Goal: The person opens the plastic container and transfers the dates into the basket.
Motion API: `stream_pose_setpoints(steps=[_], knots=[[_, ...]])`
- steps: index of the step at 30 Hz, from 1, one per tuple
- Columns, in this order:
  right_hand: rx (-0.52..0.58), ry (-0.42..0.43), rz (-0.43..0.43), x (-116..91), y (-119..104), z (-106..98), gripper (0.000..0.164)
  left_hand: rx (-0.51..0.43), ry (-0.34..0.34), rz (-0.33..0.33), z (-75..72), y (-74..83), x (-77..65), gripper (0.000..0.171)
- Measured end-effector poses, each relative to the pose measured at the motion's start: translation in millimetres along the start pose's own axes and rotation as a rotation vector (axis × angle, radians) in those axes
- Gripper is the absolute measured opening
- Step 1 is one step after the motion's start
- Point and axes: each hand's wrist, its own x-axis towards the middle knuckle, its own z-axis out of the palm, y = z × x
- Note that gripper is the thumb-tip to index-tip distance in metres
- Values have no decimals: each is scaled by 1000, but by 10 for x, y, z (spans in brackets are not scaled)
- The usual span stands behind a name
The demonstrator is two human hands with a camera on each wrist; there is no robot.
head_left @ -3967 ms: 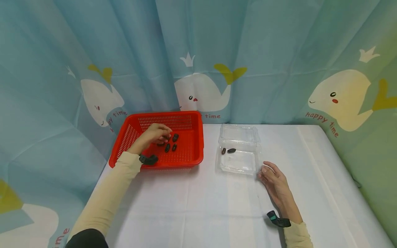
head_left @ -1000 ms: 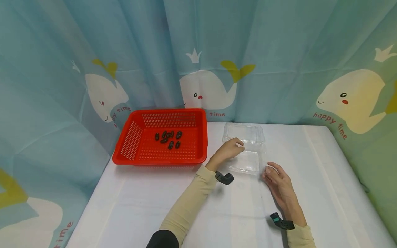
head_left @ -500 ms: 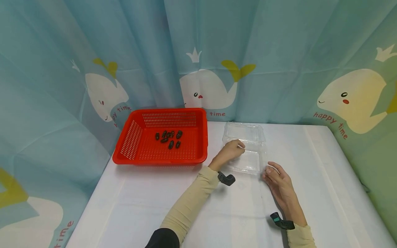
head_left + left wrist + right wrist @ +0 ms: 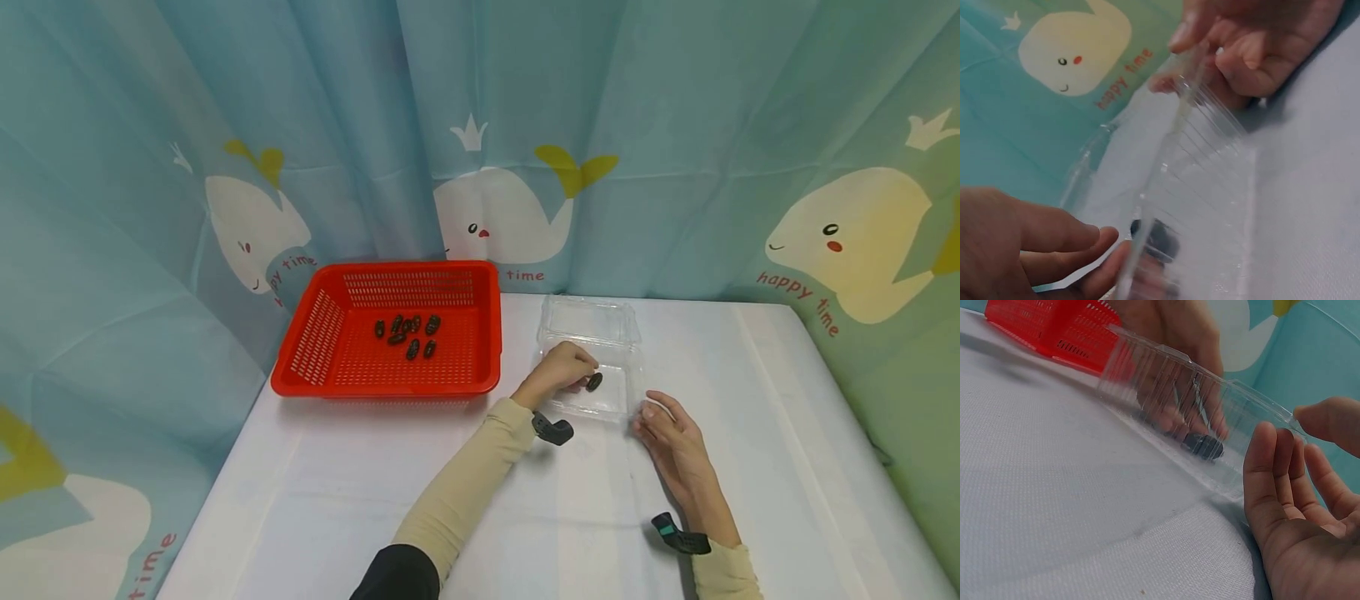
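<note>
In the head view a clear plastic clamshell box [image 4: 618, 400] stands with its lid laid back. My left hand [image 4: 562, 368] reaches down inside it, fingertips round a dark, glossy, ridged date [image 4: 594, 382] low over the box floor. Through the box wall, the right wrist view shows the same date [image 4: 1204, 447] between the left fingertips. My right hand [image 4: 675, 437] holds the box's near right corner, its thumb on the rim and its fingers along the outside in the right wrist view. The left hand covers the box's left part.
To the left of the box stands a red perforated basket [image 4: 461, 379]. Several loose dates [image 4: 412, 325] lie in its middle. A white cloth [image 4: 525, 517] covers the table. A blue whale-print curtain [image 4: 675, 125] hangs right behind it.
Four seconds ago the left hand was among the dates in the basket; it has since moved right, into the box. Over the last half second it shifted slightly right, and the date came into sight.
</note>
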Motion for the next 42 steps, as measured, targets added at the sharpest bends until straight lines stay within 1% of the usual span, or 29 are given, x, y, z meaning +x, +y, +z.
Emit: stream_pose_setpoints(steps=[4, 7, 14, 16, 23, 28, 32, 37, 42], knots=[[-4, 2, 10, 3, -5, 10, 41, 59, 6, 2, 37, -13, 33, 20], [-9, 2, 12, 3, -7, 10, 41, 107, 9, 18, 58, -24, 50, 17], [4, -1, 4, 4, -6, -8, 40, 138, 45, 33, 97, -35, 60, 16], [9, -2, 0, 5, -4, -13, 39, 167, 50, 35, 105, -39, 63, 15], [19, -23, -18, -1, 6, -20, 37, 237, 22, 61, 115, -45, 69, 13], [12, -19, -14, -3, 8, -24, 37, 295, 33, 99, 110, -26, 34, 13], [18, -22, -13, -2, 13, -33, 37, 313, 45, 108, 114, -12, 9, 16], [46, -47, -30, -5, 23, -48, 35, 354, 53, 116, 125, -8, 9, 17], [74, -59, -45, -13, 22, -45, 32, 355, 26, 108, 113, 8, -6, 17]])
